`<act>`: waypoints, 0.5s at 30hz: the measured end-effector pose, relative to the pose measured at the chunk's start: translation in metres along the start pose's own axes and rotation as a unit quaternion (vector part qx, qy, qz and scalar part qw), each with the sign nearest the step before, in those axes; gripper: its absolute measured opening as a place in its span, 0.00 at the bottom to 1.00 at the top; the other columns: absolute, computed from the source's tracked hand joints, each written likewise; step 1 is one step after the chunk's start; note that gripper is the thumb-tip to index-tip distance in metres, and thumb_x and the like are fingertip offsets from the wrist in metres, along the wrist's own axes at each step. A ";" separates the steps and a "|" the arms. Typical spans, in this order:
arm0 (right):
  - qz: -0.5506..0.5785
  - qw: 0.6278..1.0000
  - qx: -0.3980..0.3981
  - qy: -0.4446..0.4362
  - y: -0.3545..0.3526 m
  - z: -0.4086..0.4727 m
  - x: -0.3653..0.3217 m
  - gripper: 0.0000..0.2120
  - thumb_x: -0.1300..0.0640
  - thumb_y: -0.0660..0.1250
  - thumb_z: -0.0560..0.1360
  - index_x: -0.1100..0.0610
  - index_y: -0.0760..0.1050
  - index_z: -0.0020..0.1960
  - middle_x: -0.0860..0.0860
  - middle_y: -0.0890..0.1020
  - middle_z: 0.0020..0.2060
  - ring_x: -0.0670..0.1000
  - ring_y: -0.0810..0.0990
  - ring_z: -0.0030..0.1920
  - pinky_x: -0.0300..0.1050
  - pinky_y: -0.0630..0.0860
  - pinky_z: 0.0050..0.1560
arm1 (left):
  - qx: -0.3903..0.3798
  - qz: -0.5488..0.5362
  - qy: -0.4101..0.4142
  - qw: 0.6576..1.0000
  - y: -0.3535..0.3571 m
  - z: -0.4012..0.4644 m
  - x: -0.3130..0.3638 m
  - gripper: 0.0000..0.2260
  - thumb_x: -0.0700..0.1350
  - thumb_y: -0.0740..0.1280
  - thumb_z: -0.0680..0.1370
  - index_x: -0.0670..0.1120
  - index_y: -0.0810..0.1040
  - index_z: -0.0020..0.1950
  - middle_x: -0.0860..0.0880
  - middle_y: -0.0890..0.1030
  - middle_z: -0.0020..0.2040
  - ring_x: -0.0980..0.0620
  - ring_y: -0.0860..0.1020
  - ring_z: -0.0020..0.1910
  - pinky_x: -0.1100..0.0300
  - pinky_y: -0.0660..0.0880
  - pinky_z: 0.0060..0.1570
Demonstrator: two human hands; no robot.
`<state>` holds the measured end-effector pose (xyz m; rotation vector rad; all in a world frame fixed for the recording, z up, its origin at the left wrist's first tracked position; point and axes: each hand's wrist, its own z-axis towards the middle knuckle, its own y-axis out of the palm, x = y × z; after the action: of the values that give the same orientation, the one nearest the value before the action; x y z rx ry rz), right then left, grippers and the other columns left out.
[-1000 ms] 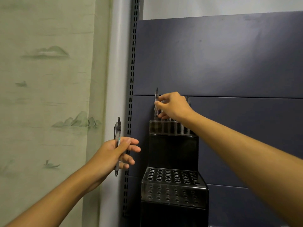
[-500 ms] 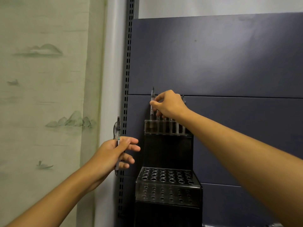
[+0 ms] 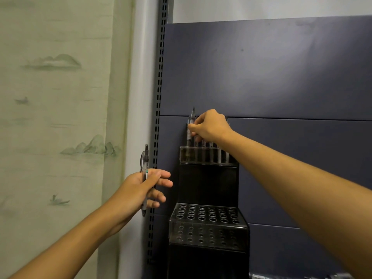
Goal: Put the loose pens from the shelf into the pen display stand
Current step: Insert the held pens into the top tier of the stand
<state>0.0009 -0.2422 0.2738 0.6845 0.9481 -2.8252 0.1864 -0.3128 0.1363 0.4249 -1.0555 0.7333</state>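
At the stand's [image 3: 208, 228] top-left slot, right hand [image 3: 211, 128] pinches a light, rigid, slick pen [image 3: 190, 125] mid-barrel; left hand [image 3: 145, 188] grips a spare pen [image 3: 145, 164].

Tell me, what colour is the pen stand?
Black pen stand, seen in the head view.

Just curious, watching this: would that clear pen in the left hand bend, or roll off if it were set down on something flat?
The pen looks like a straight, hard plastic barrel, so probably stiff, not bendy. The left hand holds it upright with a loose grip, so it is likely light. Its round barrel might roll, though the clip near the top would probably stop it.
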 end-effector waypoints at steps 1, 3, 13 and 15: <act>0.000 1.000 -0.004 -0.003 0.001 -0.001 -0.001 0.12 0.53 0.67 0.79 0.61 0.82 0.51 0.57 0.86 0.42 0.52 0.86 0.43 0.48 0.83 0.50 | 0.000 -0.001 -0.001 1.000 0.001 -0.001 0.000 0.12 0.48 0.60 0.82 0.44 0.80 0.55 0.49 0.86 0.43 0.53 0.79 0.30 0.62 0.76 0.30; 0.007 1.000 -0.019 -0.012 0.002 -0.002 -0.003 0.12 0.54 0.66 0.79 0.62 0.82 0.53 0.58 0.86 0.44 0.54 0.86 0.46 0.50 0.82 0.53 | -0.001 0.001 -0.002 1.000 0.001 -0.003 0.000 0.12 0.48 0.60 0.82 0.44 0.80 0.55 0.49 0.86 0.43 0.53 0.79 0.30 0.62 0.76 0.30; 0.036 0.998 -0.056 -0.010 0.000 -0.002 -0.003 0.08 0.57 0.65 0.81 0.60 0.76 0.57 0.56 0.83 0.46 0.48 0.83 0.39 0.40 0.81 0.41 | -0.007 0.001 -0.006 1.000 0.003 -0.004 -0.001 0.12 0.48 0.60 0.82 0.44 0.80 0.55 0.49 0.86 0.43 0.53 0.79 0.31 0.61 0.77 0.31; 0.017 0.997 -0.072 -0.003 0.004 0.001 -0.003 0.08 0.59 0.66 0.80 0.62 0.78 0.55 0.58 0.85 0.45 0.51 0.85 0.40 0.43 0.83 0.43 | -0.009 0.000 -0.004 1.000 0.003 -0.004 -0.001 0.12 0.48 0.60 0.82 0.44 0.80 0.55 0.49 0.86 0.44 0.53 0.79 0.31 0.61 0.77 0.31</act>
<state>0.0038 -0.2459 0.2736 0.6662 1.1159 -2.6959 0.1863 -0.3084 0.1331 0.4130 -1.0698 0.7225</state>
